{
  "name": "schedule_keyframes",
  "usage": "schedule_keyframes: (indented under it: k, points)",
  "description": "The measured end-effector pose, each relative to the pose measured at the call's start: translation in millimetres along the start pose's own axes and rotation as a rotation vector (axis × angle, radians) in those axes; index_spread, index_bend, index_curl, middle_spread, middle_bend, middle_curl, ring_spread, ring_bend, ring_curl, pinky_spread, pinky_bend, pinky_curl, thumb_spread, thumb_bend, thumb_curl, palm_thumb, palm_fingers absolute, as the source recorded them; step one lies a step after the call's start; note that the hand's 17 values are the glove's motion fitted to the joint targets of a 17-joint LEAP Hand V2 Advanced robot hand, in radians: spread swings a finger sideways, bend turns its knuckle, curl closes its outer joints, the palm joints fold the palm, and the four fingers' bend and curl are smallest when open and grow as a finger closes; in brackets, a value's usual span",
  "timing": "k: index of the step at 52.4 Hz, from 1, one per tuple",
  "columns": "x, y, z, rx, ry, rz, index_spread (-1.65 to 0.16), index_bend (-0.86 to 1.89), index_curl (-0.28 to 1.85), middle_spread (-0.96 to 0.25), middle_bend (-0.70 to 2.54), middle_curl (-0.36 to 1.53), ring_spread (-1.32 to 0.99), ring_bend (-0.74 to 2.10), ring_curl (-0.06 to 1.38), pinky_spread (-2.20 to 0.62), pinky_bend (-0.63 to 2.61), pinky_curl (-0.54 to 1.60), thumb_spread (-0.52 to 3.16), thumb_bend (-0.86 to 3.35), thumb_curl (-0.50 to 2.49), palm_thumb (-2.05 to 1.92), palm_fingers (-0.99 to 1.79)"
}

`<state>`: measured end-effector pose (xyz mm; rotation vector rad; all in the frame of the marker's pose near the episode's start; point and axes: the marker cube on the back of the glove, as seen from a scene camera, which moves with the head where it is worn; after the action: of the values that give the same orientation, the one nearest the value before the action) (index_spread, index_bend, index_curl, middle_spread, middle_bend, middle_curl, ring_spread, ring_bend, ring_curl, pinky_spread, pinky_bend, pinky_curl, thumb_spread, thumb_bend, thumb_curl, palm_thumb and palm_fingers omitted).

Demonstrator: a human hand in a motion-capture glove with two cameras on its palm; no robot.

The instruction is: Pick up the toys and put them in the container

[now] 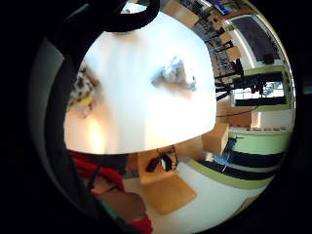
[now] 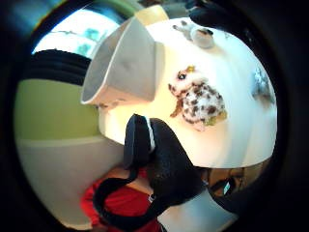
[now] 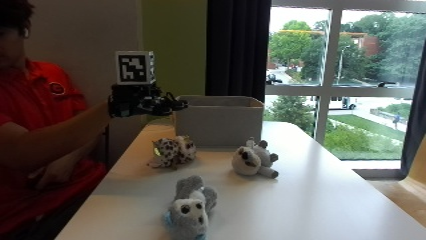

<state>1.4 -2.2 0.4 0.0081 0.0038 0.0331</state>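
Three toys lay on the white table [image 3: 319, 200] in front of the grey container [image 3: 216, 120]: a spotted toy [image 3: 172, 151] nearest the container's front wall, a grey-and-white toy [image 3: 253, 159] a little to its side, and a pale blue-grey toy [image 3: 188, 206] well apart, toward the near edge. None was in the container yet. The gloved right hand [image 3: 143, 104] hovered above the table beside the container's rim, over the spotted toy, holding nothing; its fingers appeared loosely extended, though the outside view was dim there. The sensible move was to drop straight onto the spotted toy, close round its body rather than a limb, then lift clear of the rim before releasing inside.
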Motion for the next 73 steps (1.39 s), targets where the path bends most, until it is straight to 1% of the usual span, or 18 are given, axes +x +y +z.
schedule_keyframes:
  k: [3, 7, 10, 19, 23, 28, 37, 41, 50, 53, 58, 65, 73]
  points:
    - [0, 0, 1, 0.001, 0.003, -0.003, -0.19, 0.26, 0.08, -0.06, 0.15, 0.04, -0.05, 0.11, 0.00, 0.00, 0.49, 0.12, 0.58, -0.05, 0.01, -0.07, 0.04]
    - [0, 2, 2, -0.002, -0.002, -0.023, -0.26, 0.28, 0.12, -0.07, 0.17, 0.07, -0.07, 0.14, 0.01, 0.00, 0.55, 0.17, 0.80, -0.05, 0.02, -0.07, 0.01]
    - [-1, 3, 3, -0.005, -0.017, -0.041, -0.28, 0.29, 0.14, -0.08, 0.18, 0.09, -0.08, 0.15, 0.02, 0.01, 0.57, 0.19, 0.91, -0.05, 0.04, -0.07, -0.02]
    - [1, 1, 7, 0.000, -0.024, -0.015, -0.33, 0.30, 0.20, -0.10, 0.19, 0.15, -0.10, 0.16, 0.04, 0.00, 0.60, 0.23, 1.10, -0.06, 0.07, -0.08, -0.04]
    - [-1, 0, 10, 0.005, -0.028, -0.014, -0.34, 0.29, 0.22, -0.10, 0.19, 0.17, -0.10, 0.16, 0.05, 0.01, 0.60, 0.24, 1.14, -0.05, 0.08, -0.08, -0.05]
    - [-2, 1, 15, 0.006, -0.032, -0.047, -0.35, 0.29, 0.24, -0.10, 0.18, 0.19, -0.10, 0.16, 0.06, 0.01, 0.61, 0.26, 1.17, -0.05, 0.09, -0.08, -0.05]
    - [5, -4, 25, 0.041, -0.027, -0.013, -0.36, 0.26, 0.27, -0.10, 0.18, 0.23, -0.10, 0.17, 0.09, 0.01, 0.61, 0.27, 1.19, -0.06, 0.11, -0.08, -0.05]
    - [2, -7, 30, 0.061, -0.037, -0.038, -0.36, 0.26, 0.29, -0.10, 0.19, 0.24, -0.11, 0.19, 0.10, 0.01, 0.60, 0.28, 1.20, -0.05, 0.12, -0.07, -0.01]
    - [-2, -18, 47, 0.029, -0.043, -0.009, -0.37, 0.25, 0.31, -0.11, 0.19, 0.27, -0.13, 0.20, 0.13, 0.01, 0.60, 0.29, 1.18, -0.05, 0.14, -0.06, 0.03]
    - [-4, -22, 55, 0.032, -0.046, -0.013, -0.37, 0.24, 0.31, -0.11, 0.19, 0.27, -0.13, 0.19, 0.13, 0.02, 0.63, 0.30, 1.18, -0.05, 0.15, -0.06, 0.04]
    - [-9, -28, 73, 0.038, -0.069, -0.025, -0.38, 0.19, 0.31, -0.11, 0.15, 0.26, -0.12, 0.20, 0.14, 0.03, 0.78, 0.34, 1.18, -0.03, 0.17, -0.02, 0.09]
    - [-15, -35, 98, -0.014, -0.067, -0.036, -0.40, 0.18, 0.31, -0.11, 0.15, 0.25, -0.11, 0.23, 0.16, 0.05, 0.92, 0.38, 1.18, -0.01, 0.21, 0.02, 0.14]
    - [-27, -38, 114, -0.090, -0.059, -0.062, -0.43, 0.18, 0.32, -0.11, 0.15, 0.25, -0.10, 0.26, 0.19, 0.06, 0.99, 0.40, 1.20, 0.00, 0.26, 0.09, 0.11]
